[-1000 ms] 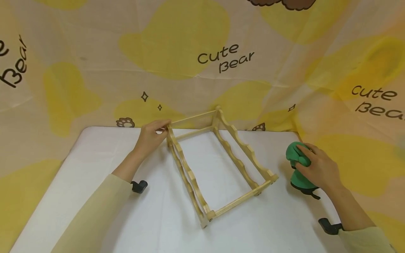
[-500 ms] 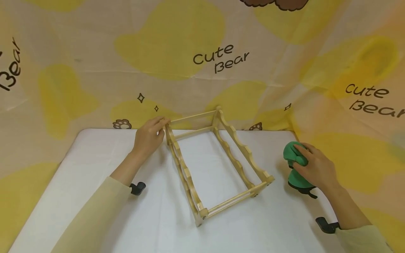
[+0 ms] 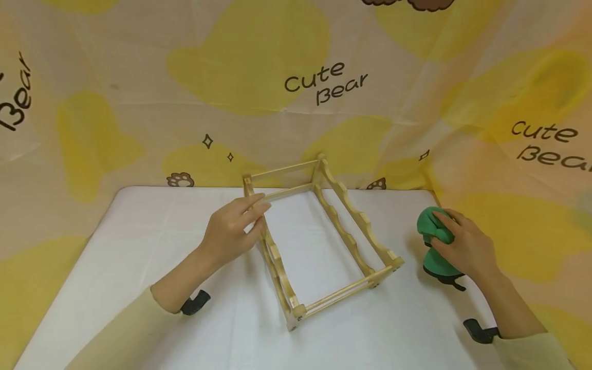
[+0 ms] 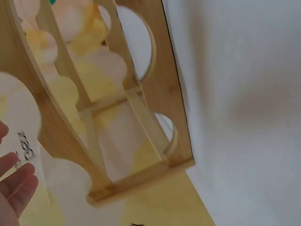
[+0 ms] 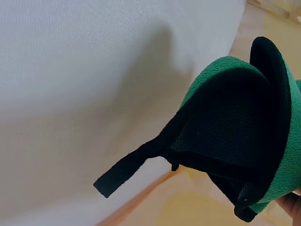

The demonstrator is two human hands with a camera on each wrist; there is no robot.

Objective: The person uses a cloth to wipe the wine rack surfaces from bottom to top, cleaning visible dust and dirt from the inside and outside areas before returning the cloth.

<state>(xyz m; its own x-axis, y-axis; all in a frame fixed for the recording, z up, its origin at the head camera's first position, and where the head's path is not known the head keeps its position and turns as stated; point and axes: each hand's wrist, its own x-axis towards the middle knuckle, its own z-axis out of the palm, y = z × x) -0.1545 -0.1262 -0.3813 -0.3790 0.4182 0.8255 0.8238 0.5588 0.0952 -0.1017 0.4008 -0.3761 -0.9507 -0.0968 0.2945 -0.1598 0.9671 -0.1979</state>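
Note:
A wooden rack (image 3: 363,223) with scalloped side rails stands tilted on the white table. My left hand (image 3: 233,228) is over its left side, fingers extended and relaxed. In the left wrist view, those fingertips (image 4: 22,181) look apart from the scalloped wood (image 4: 167,94). At the right, my right hand (image 3: 467,246) grips a green cloth mitt (image 3: 439,262) just above the tabletop, its top bunched between thumb and fingers. The right wrist view shows the mitt's dark opening (image 5: 221,122) and a black strap hanging out; only a bit of the hand appears there.
The white tabletop (image 3: 185,334) extends around the rack. A yellow-patterned cloth (image 3: 259,51) hangs behind the table and along its right side. Black wrist mounts (image 3: 196,303) sit below both wrists.
My left hand has let go of the rack's far left corner and moved nearer along its left side. The rack's near end has shifted slightly left. My right hand keeps holding the mitt.

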